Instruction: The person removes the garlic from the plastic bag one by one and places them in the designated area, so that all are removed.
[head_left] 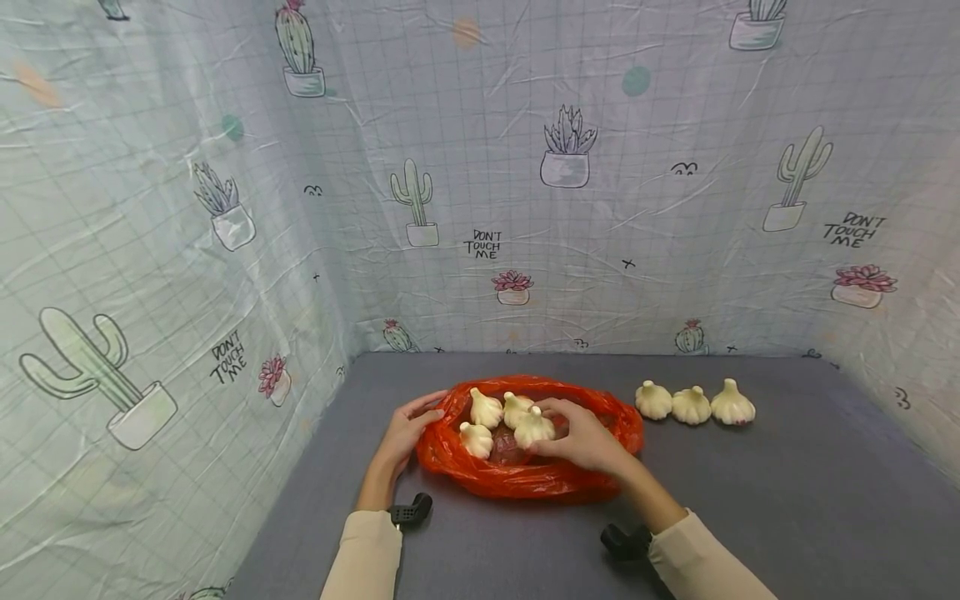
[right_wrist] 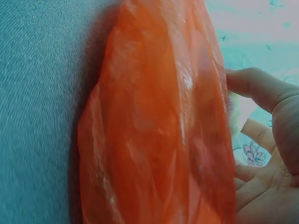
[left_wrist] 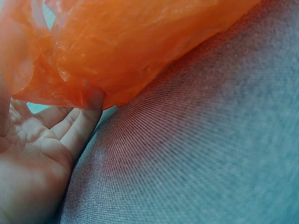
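Observation:
A red plastic bag lies on the table with its mouth open upward. My left hand holds its left rim, thumb over the edge; in the left wrist view the fingers touch the orange-looking plastic. Over the bag's middle, my right hand pinches a garlic bulb between thumb and fingers. Other garlic bulbs sit in the bag, left of and behind that one. Something dark reddish shows among them, its kind unclear. In the right wrist view the bag's side hides most of the held bulb.
Three more garlic bulbs stand in a row on the grey table, right of the bag. A cactus-print cloth hangs behind and along the left side. Black wrist devices sit by both sleeves.

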The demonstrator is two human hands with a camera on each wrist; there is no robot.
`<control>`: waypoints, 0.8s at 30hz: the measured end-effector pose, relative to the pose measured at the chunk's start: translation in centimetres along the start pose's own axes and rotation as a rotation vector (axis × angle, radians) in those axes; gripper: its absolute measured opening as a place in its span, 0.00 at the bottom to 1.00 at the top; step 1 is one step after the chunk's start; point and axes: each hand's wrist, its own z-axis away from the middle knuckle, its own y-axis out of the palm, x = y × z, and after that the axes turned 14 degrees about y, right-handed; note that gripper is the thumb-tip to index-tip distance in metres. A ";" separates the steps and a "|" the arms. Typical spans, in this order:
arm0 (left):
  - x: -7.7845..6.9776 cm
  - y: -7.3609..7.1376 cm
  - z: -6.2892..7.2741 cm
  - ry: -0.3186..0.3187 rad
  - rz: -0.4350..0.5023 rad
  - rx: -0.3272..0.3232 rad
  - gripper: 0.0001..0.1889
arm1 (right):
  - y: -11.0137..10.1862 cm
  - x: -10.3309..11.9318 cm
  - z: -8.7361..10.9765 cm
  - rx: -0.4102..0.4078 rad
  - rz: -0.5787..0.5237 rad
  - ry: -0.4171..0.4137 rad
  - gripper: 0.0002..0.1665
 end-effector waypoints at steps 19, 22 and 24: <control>-0.1 0.0 0.0 0.008 -0.007 0.004 0.21 | -3.4 -1.7 1.9 -0.044 0.014 -0.011 0.37; -0.1 0.0 0.0 0.004 -0.003 0.003 0.21 | -3.9 -2.1 2.2 -0.046 0.005 -0.024 0.36; -0.1 0.0 0.0 0.004 -0.004 0.005 0.21 | -4.3 -2.2 2.5 -0.046 -0.008 -0.031 0.35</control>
